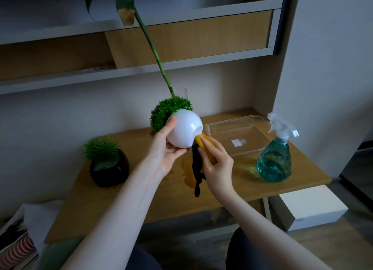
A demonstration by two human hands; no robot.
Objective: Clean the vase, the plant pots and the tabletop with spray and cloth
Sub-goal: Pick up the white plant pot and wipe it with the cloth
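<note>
Holding the white pot up above the worktop, your left hand cradles it from below and behind, thumb laid along the upper side and fingers curled under the rounded body, so the grip is full of pot. The pot is tipped on its side with its base turned toward you and to the right, and its green tuft points away toward the wall. Your right hand pinches a yellow cloth and presses its folded end against the pot's lower right edge; a dark part of the cloth hangs down from that grip toward the wood.

Under the hanging cloth a wet patch shines on the worktop. To the left stands a black pot with a spiky green plant, upright and well apart from your hands. To the right the spray bottle, part full of blue-green liquid, stands near the worktop's right edge. Behind it lies a clear plastic tray. Farther back, just behind the raised pot, the rim of a glass vase shows, with a green stalk leaning up and left toward the shelves.
</note>
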